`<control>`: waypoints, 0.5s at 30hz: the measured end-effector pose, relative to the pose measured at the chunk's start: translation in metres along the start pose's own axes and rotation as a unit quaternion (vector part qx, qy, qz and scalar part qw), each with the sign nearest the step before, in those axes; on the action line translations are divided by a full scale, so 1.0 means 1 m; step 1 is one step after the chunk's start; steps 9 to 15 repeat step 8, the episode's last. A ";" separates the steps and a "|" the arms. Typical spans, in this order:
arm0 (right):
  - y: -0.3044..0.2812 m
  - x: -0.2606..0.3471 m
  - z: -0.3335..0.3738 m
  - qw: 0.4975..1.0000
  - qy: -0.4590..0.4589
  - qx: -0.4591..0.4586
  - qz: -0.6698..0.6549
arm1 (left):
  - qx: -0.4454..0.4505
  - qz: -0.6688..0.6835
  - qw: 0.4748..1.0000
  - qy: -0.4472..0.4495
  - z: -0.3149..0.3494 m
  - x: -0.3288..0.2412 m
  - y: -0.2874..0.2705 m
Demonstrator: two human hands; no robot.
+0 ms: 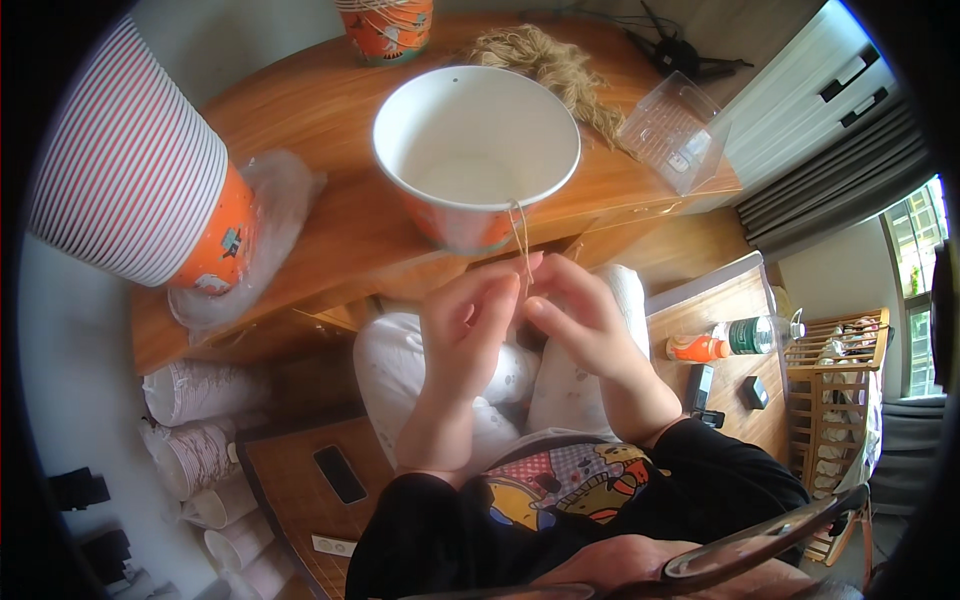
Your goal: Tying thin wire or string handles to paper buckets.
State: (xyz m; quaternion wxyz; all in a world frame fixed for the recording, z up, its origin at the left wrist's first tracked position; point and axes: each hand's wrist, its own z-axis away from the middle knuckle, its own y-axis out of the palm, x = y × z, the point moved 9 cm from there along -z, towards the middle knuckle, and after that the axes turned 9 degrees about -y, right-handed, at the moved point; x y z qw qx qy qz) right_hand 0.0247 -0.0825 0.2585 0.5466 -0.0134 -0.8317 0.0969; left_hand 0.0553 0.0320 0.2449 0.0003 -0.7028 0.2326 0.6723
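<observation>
An orange paper bucket with a white inside (470, 140) stands upright near the table's front edge. A thin tan cord (521, 228) comes over its near rim, at the right, and runs down to my fingers. My left hand (468, 315) is closed, thumb and fingertips pinching the cord just below the bucket. Beside it, my right hand (580, 310) is also closed in a pinch on the cord, its fingertips almost touching the left ones. The cord's end between the fingers is hidden. A small dark hole shows in the bucket's far wall near the rim.
A tall stack of nested buckets (135, 150) rises at the left beside a clear plastic bag (285, 200). Behind are a cord-wrapped bucket (388, 30), a heap of tan cords (545, 65) and a clear plastic box (675, 130). A phone (340, 474) lies lower left; bottles (750, 335) stand right.
</observation>
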 end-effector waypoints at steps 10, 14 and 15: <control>0.002 -0.009 0.012 0.998 0.045 -0.007 -0.044 | 0.062 0.097 0.990 -0.082 -0.009 0.025 0.000; 0.002 -0.009 0.012 0.998 0.045 -0.007 -0.044 | 0.062 0.097 0.990 -0.082 -0.009 0.025 0.000; 0.002 -0.009 0.012 0.998 0.045 -0.007 -0.044 | 0.062 0.097 0.990 -0.082 -0.009 0.025 0.000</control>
